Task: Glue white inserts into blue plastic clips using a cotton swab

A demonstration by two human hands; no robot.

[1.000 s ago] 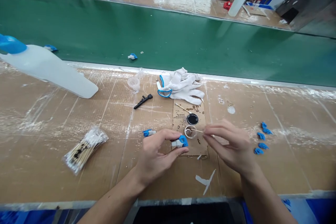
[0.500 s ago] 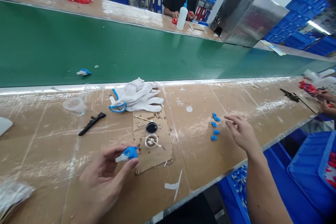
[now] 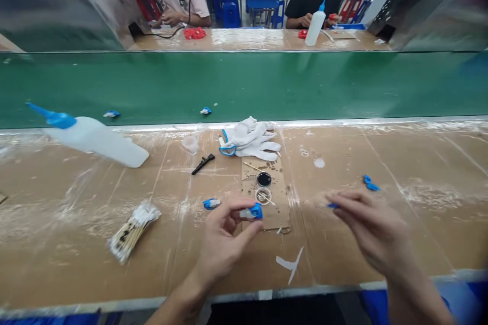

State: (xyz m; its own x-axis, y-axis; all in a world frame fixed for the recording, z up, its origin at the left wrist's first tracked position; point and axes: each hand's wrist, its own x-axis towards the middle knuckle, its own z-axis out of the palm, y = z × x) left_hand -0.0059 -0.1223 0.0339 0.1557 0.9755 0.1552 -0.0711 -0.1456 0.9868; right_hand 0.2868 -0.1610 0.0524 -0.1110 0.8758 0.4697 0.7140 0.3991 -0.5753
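Pinched a blue-and-white plastic piece [image 3: 253, 211] between thumb and fingers of the left hand [image 3: 221, 238], just above the left edge of a stained cardboard sheet [image 3: 272, 219], blue end toward the right. Pinched a small blue part [image 3: 333, 205] between thumb and fingertips of the right hand [image 3: 375, 226], well to the right of the sheet, with most of the part hidden by the fingers.

Had two loose blue parts [image 3: 370, 183] on the covered worktable [image 3: 328, 259], beyond the right hand, and a second blue-and-white piece [image 3: 211, 204] just left of the left hand.

Had a cup of dark liquid [image 3: 264, 179] on the sheet, just beyond a clear cup [image 3: 262, 195] with a cotton swab [image 3: 269, 200] across the near rim. Had white gloves [image 3: 256, 142] at the sheet's far end, a black plastic part [image 3: 203, 164] to their left, and a bag of swabs [image 3: 133, 232] farther left, nearer the front edge. Faced a green conveyor surface [image 3: 160, 84] beyond the worktable.
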